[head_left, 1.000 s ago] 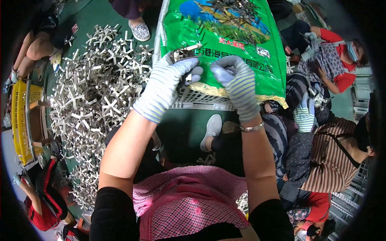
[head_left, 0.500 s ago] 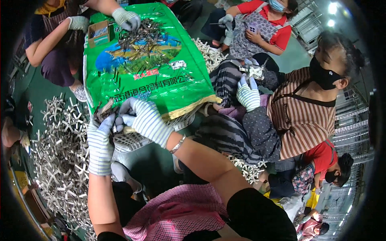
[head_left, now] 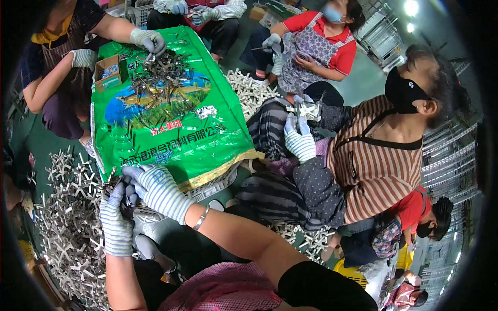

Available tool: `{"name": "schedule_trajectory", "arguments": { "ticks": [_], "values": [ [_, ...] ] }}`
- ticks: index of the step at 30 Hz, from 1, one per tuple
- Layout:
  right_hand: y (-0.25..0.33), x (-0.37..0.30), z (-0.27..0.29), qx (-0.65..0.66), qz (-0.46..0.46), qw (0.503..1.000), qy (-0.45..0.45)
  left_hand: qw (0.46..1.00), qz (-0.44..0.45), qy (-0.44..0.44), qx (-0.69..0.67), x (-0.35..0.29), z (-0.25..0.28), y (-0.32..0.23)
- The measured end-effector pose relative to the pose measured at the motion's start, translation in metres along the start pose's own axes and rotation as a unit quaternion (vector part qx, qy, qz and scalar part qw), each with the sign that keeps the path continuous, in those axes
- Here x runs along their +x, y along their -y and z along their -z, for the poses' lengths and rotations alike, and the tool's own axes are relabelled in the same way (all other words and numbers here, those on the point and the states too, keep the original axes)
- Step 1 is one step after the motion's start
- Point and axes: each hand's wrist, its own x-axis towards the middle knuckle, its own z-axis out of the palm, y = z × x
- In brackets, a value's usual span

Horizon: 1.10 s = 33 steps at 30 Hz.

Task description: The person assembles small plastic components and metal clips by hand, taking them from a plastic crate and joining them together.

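Both my hands wear striped knit gloves and meet at the near edge of a green printed sack (head_left: pixel 171 140) spread over a white crate (head_left: pixel 215 187). My left hand (head_left: pixel 115 220) and my right hand (head_left: pixel 155 187) pinch a small dark metal part (head_left: pixel 127 196) between their fingers. A pile of loose dark metal pieces (head_left: pixel 163 85) lies on the sack's far half. A heap of silvery cross-shaped parts (head_left: pixel 65 217) covers the floor just left of my left hand.
A person in a striped top (head_left: pixel 373 166) sits at my right, gloved hands on a cross-shaped part (head_left: pixel 306 110). Other seated people work at the sack's far side; a small cardboard box (head_left: pixel 108 72) rests there. More cross-shaped parts (head_left: pixel 249 90) lie behind.
The view has swung to the right, so the sack and my hands now sit at the left and the neighbours at the right show. My hands stay together on the small part.
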Motion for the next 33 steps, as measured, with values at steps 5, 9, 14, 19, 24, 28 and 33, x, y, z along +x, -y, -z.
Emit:
{"name": "schedule_trajectory", "arguments": {
  "ticks": [5,9,14,19,24,28,33],
  "values": [
    [-0.010,0.002,0.005,0.109,-0.075,0.988,-0.085,0.998,-0.055,-0.039,0.000,0.001,-0.019,0.004],
    [-0.004,0.000,0.013,0.195,-0.107,0.973,-0.054,0.997,-0.072,-0.009,0.023,0.007,-0.019,0.005],
    [0.001,0.001,0.019,0.252,-0.125,0.959,-0.031,0.993,-0.086,0.040,0.069,0.007,-0.013,0.006],
    [-0.001,-0.001,0.018,0.256,-0.063,0.962,-0.064,0.992,-0.083,0.051,0.084,0.005,-0.020,0.011],
    [0.001,0.000,0.018,0.187,-0.037,0.980,-0.060,0.990,-0.075,0.062,0.107,0.003,-0.017,0.006],
    [0.001,-0.004,0.016,0.111,0.005,0.989,-0.096,0.989,-0.029,0.119,0.077,-0.001,-0.016,0.003],
    [0.001,-0.003,0.006,0.070,0.040,0.992,-0.095,0.992,-0.056,0.102,0.057,-0.007,-0.006,0.002]
  ]
}}
